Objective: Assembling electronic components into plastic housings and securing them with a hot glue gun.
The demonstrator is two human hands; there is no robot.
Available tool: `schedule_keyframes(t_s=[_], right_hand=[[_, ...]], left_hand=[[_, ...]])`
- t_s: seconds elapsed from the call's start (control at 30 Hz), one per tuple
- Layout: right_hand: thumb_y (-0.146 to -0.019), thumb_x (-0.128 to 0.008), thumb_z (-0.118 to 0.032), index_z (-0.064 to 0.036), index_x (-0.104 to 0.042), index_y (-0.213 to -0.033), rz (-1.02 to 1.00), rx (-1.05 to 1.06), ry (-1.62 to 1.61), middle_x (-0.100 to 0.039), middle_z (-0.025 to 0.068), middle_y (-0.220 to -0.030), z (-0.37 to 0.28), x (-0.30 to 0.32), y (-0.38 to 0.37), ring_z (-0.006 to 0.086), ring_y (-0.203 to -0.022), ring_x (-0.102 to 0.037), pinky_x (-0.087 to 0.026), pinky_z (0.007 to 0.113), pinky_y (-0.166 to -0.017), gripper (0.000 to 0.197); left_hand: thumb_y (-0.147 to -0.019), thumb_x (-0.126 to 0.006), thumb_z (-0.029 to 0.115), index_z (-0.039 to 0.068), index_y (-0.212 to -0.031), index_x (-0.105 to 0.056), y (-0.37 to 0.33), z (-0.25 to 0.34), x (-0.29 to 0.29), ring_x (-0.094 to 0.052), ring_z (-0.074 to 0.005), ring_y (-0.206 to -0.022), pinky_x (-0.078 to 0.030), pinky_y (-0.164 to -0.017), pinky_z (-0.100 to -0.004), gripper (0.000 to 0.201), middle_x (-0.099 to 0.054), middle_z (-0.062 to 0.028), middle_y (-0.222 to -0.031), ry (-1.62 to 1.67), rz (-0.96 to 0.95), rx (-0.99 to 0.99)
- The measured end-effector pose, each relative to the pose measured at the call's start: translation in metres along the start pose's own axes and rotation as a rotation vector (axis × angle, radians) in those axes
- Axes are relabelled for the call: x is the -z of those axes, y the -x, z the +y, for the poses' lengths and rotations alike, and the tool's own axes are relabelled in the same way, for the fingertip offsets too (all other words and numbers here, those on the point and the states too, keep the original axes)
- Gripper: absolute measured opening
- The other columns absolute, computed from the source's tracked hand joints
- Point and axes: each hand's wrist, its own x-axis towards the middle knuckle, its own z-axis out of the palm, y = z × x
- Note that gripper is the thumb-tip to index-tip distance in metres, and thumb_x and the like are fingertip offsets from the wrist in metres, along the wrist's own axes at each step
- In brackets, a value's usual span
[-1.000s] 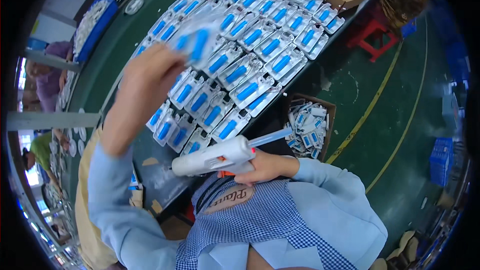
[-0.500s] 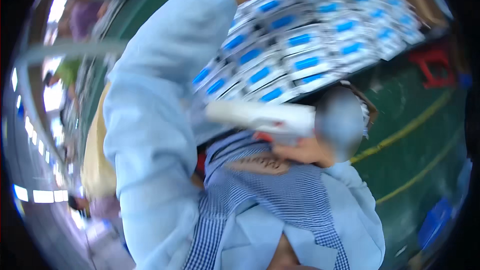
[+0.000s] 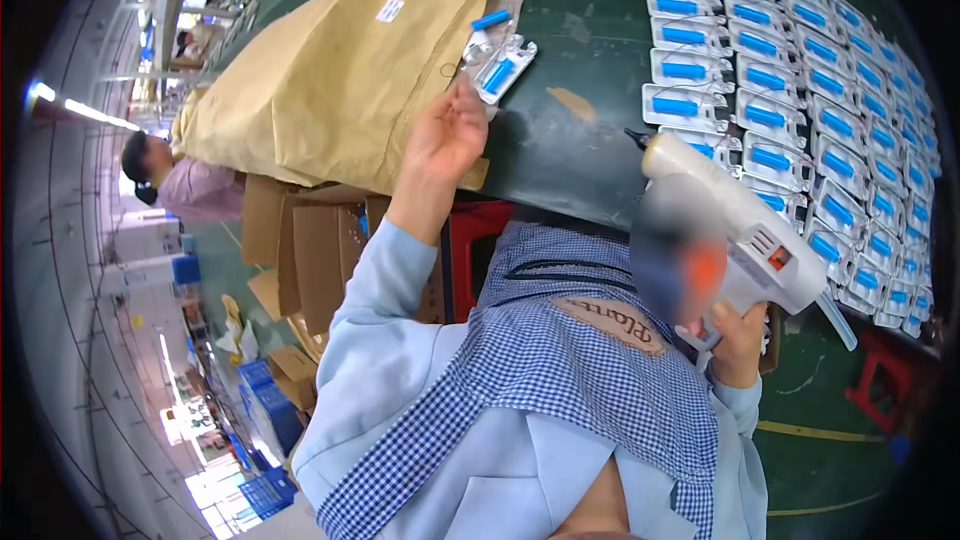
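My left hand (image 3: 445,145) is at the mouth of a large tan paper sack (image 3: 330,70), with its fingers drawn together at the edge of a small white plastic part with a blue cylinder (image 3: 505,70). Another blue cylinder (image 3: 490,19) shows just above it in the sack's opening. A white glue gun (image 3: 745,210) is in my right hand (image 3: 740,340), whose fingers wrap round its handle. The black nozzle points up and left, and a clear glue stick sticks out of the back. A round blurred patch hides part of the gun.
Many like white parts with blue cylinders (image 3: 765,75) lie in rows on the green table (image 3: 585,30) at the right. Cardboard boxes (image 3: 320,260) and a red stool (image 3: 475,240) stand below the table's edge. A person (image 3: 200,185) is beyond the sack at the left.
My left arm has drawn back from the far side of the rows to the sack at the left. The glue gun has swung round, its nozzle now pointing up and left. The view has shifted.
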Motion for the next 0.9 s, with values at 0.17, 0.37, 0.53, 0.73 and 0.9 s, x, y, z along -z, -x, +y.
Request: schedule_keyframes(t_s=[0.17, 0.37, 0.53, 0.73, 0.9], right_hand=[[-0.077, -0.072, -0.039, 0.013, -0.046, -0.117, 0.021, 0.044, -0.014, -0.057, 0.0219, -0.107, -0.003, -0.013, -0.009, 0.0119, -0.047, -0.053, -0.042, 0.024, -0.044, 0.07], [-0.079, -0.071, -0.039, 0.0131, -0.046, -0.117, 0.054, 0.086, -0.008, -0.057, 0.0213, -0.107, -0.005, -0.02, -0.015, 0.0113, -0.047, -0.052, -0.042, 0.024, -0.045, 0.069], [-0.08, -0.069, -0.037, 0.0127, -0.046, -0.118, 0.031, 0.092, 0.012, -0.057, 0.0214, -0.108, -0.01, -0.02, -0.021, 0.0112, -0.047, -0.051, -0.042, 0.024, -0.045, 0.067], [-0.08, -0.068, -0.038, 0.0129, -0.046, -0.118, 0.036, 0.113, 0.018, -0.058, 0.0198, -0.105, -0.008, -0.018, -0.022, 0.0111, -0.048, -0.05, -0.042, 0.025, -0.046, 0.067], [-0.08, -0.068, -0.038, 0.0124, -0.047, -0.118, 0.084, 0.124, 0.006, -0.059, 0.0193, -0.104, -0.011, -0.019, -0.02, 0.0107, -0.048, -0.05, -0.041, 0.024, -0.046, 0.066]], left_hand=[[-0.094, -0.046, 0.003, -0.007, -0.112, -0.051, -0.015, 0.034, 0.011, -0.061, -0.0183, -0.074, -0.053, -0.065, -0.0309, 0.022, -0.061, -0.0134, -0.096, 0.217, -0.052, -0.125], [-0.093, -0.048, 0.002, -0.011, -0.115, -0.046, -0.04, 0.048, -0.003, -0.059, -0.0181, -0.071, -0.053, -0.065, -0.0284, 0.025, -0.06, -0.0148, -0.099, -0.094, -0.014, -0.026], [-0.09, -0.057, 0.014, -0.008, -0.105, -0.057, -0.053, 0.044, -0.028, -0.066, -0.0192, -0.077, -0.052, -0.063, -0.0291, 0.027, -0.066, -0.0141, -0.09, -1.19, 0.353, -0.511], [-0.08, -0.065, 0.048, 0.002, -0.102, -0.065, -0.079, 0.049, -0.056, -0.066, -0.0356, -0.096, -0.052, -0.081, -0.0433, 0.051, -0.069, -0.0217, -0.1, -2.483, 0.867, -0.76], [-0.072, -0.069, 0.054, 0.0, -0.105, -0.063, -0.1, 0.039, -0.075, -0.065, -0.0314, -0.104, -0.052, -0.086, -0.0418, 0.064, -0.069, -0.0195, -0.104, -2.727, 0.895, -0.668]])
